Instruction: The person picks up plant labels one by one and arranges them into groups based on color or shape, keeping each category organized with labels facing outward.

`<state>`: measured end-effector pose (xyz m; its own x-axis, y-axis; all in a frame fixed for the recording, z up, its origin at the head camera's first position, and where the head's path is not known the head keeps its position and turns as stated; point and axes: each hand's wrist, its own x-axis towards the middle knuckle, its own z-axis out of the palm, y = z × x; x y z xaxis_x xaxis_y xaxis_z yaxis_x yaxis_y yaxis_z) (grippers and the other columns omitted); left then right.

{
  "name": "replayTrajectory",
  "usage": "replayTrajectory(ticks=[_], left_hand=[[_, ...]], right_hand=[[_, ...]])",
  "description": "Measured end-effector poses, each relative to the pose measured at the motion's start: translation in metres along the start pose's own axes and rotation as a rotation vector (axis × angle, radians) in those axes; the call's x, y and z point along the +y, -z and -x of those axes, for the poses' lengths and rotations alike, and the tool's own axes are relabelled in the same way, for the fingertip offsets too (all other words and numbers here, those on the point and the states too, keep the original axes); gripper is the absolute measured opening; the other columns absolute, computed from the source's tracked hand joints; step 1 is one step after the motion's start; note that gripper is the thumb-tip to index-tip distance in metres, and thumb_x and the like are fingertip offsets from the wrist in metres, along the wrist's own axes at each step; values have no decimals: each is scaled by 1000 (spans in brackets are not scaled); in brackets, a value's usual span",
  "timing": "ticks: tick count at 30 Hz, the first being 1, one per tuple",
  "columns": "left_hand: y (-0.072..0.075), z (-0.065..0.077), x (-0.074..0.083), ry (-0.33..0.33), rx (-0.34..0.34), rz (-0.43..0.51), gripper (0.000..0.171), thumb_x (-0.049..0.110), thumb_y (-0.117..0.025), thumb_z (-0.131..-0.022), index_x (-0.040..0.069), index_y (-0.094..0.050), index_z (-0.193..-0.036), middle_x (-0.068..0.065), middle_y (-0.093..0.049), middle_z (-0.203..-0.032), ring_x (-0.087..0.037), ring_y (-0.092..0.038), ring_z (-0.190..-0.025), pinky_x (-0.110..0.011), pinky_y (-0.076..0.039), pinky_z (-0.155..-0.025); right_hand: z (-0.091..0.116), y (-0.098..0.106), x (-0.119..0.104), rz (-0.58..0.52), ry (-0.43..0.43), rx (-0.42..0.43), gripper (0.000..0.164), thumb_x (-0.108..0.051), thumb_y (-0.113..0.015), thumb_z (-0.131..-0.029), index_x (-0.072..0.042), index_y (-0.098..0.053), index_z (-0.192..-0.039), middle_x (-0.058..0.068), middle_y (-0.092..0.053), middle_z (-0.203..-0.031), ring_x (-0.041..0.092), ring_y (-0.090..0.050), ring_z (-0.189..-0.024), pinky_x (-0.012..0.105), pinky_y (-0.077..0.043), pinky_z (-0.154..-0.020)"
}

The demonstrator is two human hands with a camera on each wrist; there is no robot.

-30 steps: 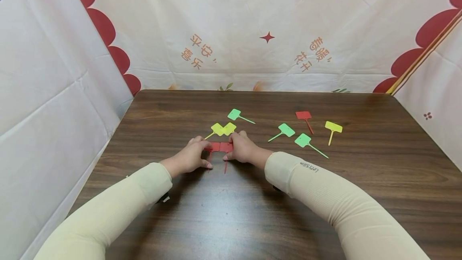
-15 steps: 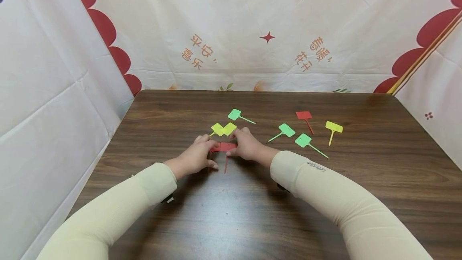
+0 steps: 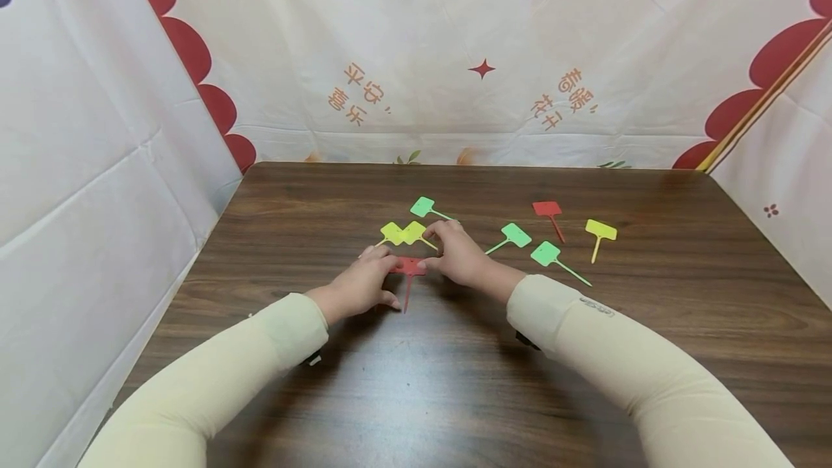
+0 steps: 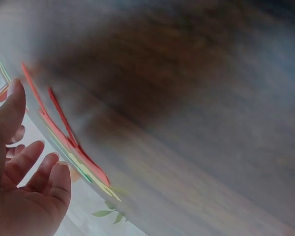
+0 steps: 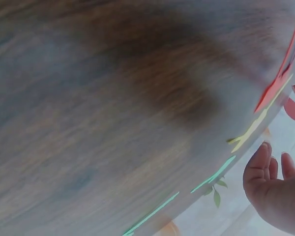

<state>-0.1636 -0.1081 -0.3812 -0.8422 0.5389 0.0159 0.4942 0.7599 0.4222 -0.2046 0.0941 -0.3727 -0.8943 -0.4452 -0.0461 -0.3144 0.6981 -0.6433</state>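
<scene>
Two red plant labels (image 4: 91, 164) lie side by side on the table, their stems towards the near side. In the head view one red label (image 3: 411, 266) shows between the hands; the other is mostly hidden under the left hand (image 3: 360, 280). That hand hovers with relaxed, spread fingers, nothing between them. Just right of the red labels is the right hand (image 3: 458, 255), thumb and fingers parted and apparently holding nothing; its thumb tip is near the visible label's right corner. Two yellow plant labels (image 3: 391, 232) touch each other just behind the red pair.
A green label (image 3: 422, 206) lies behind the yellow pair. To the right are two more green labels (image 3: 516, 234), another red label (image 3: 547, 209) and another yellow label (image 3: 601, 229). A printed cloth (image 3: 416, 56) hangs behind the brown table (image 3: 682, 273).
Both hands have shifted to the right. The left hand has come over the left red label and covers most of it, while the right hand has drawn back from the right one. The labels stay put.
</scene>
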Motion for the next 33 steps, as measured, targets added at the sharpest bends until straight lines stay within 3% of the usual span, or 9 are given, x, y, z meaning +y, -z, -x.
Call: replayTrajectory(ticks=[10, 16, 23, 30, 33], left_hand=[[-1, -8, 3, -43, 11, 3, 59, 25, -88, -66, -1, -64, -113, -11, -55, -108, -29, -49, -104, -38, -42, -94], [-1, -12, 5, -16, -32, 3, 61, 24, -87, -67, -1, -63, -117, -11, -55, -111, -29, -47, -107, -38, -42, -95], [-2, -16, 6, 3, -73, -4, 65, 26, -87, -67, 1, -61, -121, -14, -53, -122, -32, -43, -122, -40, -36, -105], [-4, -17, 5, -10, -78, -26, 62, 28, -86, -68, 2, -62, -119, -13, -54, -120, -31, -45, -118, -40, -37, -103], [-4, -18, 5, -20, -74, -36, 54, 28, -87, -67, 4, -65, -110, -12, -55, -114, -29, -46, -113, -39, -38, -100]], right_hand=[[14, 17, 2, -18, 64, 80, 53, -19, -76, -85, 0, -51, -128, 19, -47, -123, 32, -51, -108, 43, -45, -89], [18, 29, 10, -6, 54, 142, 54, -18, -76, -84, 0, -50, -128, 17, -48, -122, 30, -53, -108, 44, -45, -90], [24, 41, 20, -46, 56, 194, 54, -14, -75, -85, 3, -49, -128, 22, -47, -122, 32, -53, -107, 47, -45, -91], [30, 61, 30, -58, 15, 258, 54, -13, -73, -87, 4, -46, -131, 23, -46, -122, 34, -52, -109, 48, -43, -93], [34, 72, 37, -80, 2, 285, 54, -13, -71, -88, 5, -44, -132, 25, -45, -123, 36, -52, -110, 49, -43, -93]])
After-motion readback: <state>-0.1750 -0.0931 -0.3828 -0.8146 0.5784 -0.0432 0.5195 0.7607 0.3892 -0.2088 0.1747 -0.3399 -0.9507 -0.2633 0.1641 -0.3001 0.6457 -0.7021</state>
